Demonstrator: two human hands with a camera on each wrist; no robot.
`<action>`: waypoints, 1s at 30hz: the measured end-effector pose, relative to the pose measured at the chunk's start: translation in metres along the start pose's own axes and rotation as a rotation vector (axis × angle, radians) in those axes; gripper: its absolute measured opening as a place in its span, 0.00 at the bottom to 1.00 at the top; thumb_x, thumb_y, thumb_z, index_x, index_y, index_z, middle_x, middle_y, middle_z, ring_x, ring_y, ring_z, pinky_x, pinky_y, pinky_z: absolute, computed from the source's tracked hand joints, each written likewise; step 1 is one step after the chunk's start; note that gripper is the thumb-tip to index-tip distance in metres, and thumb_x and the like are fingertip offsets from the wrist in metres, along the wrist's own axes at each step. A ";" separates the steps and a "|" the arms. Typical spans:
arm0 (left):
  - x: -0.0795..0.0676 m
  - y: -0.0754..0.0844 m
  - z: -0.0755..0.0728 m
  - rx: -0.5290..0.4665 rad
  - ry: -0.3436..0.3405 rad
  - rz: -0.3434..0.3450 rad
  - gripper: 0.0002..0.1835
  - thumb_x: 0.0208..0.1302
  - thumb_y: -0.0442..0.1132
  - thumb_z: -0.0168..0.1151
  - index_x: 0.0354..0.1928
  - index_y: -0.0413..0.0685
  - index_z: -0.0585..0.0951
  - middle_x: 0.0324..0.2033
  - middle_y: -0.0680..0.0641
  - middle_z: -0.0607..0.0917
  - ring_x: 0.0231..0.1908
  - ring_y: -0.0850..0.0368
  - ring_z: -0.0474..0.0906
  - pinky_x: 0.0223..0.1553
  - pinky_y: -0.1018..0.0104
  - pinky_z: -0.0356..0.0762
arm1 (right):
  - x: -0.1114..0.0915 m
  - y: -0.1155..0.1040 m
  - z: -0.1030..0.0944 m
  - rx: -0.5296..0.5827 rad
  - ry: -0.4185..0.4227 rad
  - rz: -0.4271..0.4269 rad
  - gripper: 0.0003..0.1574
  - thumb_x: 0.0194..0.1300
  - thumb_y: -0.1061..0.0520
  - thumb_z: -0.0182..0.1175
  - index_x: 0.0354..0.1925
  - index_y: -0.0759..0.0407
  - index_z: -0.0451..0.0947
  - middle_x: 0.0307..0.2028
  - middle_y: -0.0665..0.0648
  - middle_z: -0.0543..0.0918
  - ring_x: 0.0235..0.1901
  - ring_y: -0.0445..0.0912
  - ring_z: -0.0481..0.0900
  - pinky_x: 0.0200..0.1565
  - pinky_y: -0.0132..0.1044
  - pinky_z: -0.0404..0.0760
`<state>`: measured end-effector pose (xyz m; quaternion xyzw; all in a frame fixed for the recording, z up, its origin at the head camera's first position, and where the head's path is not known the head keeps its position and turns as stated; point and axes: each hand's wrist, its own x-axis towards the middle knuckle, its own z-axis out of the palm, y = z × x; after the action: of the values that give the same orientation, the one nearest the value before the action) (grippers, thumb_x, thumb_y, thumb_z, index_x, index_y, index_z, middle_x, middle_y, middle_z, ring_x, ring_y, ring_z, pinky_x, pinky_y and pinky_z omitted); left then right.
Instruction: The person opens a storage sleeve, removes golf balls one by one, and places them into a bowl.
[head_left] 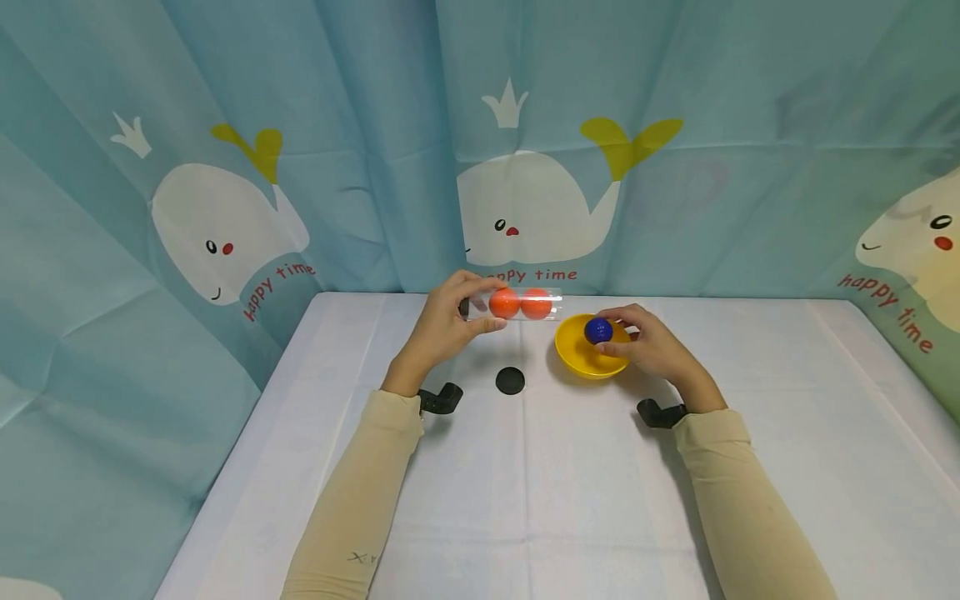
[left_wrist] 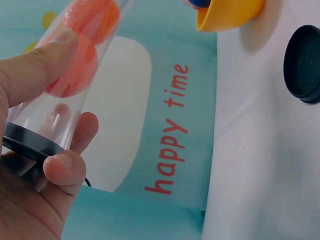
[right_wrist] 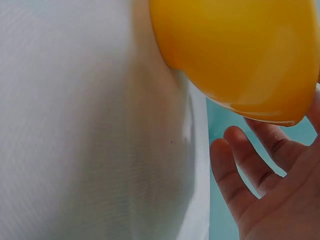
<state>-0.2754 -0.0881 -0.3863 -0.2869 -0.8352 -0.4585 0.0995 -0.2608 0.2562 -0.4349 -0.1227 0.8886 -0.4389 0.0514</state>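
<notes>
My left hand (head_left: 440, 323) grips a clear tube (left_wrist: 47, 112) by its end with a black cap (left_wrist: 30, 141), above the back of the table. Two orange balls (head_left: 504, 303) sit side by side inside the tube, which lies nearly level in the head view. With thumb and forefinger my right hand (head_left: 660, 348) pinches a dark blue ball (head_left: 598, 331) over the yellow bowl (head_left: 581, 364). The right wrist view shows the bowl's outer side (right_wrist: 240, 55), with the other fingers loosely bent beside it; the ball is hidden there.
A loose round black cap (head_left: 510, 381) lies on the white-covered table (head_left: 480, 500) between the hands, left of the bowl. Behind the table's back edge hangs a blue curtain (head_left: 375, 100) with printed whales.
</notes>
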 end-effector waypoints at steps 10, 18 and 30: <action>0.000 -0.001 0.000 -0.002 -0.001 -0.005 0.26 0.55 0.43 0.79 0.58 0.55 0.85 0.48 0.48 0.81 0.40 0.52 0.76 0.37 0.64 0.70 | 0.001 0.004 0.002 -0.010 -0.013 0.016 0.32 0.67 0.52 0.70 0.65 0.60 0.75 0.65 0.66 0.72 0.66 0.63 0.66 0.64 0.61 0.66; 0.000 0.000 0.000 0.006 -0.001 0.000 0.27 0.54 0.44 0.80 0.58 0.56 0.85 0.48 0.50 0.81 0.41 0.50 0.77 0.38 0.65 0.71 | 0.002 0.005 0.004 -0.027 -0.024 0.034 0.32 0.66 0.54 0.70 0.65 0.59 0.75 0.67 0.66 0.71 0.67 0.63 0.65 0.64 0.64 0.65; 0.000 0.002 -0.001 -0.007 -0.014 -0.009 0.27 0.54 0.43 0.80 0.58 0.56 0.85 0.48 0.48 0.81 0.42 0.41 0.79 0.39 0.63 0.70 | 0.002 0.004 0.002 0.020 -0.005 0.027 0.26 0.70 0.50 0.66 0.61 0.60 0.77 0.68 0.64 0.73 0.68 0.62 0.65 0.67 0.66 0.64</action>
<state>-0.2743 -0.0877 -0.3843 -0.2870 -0.8355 -0.4598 0.0905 -0.2627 0.2568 -0.4392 -0.1112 0.8857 -0.4466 0.0609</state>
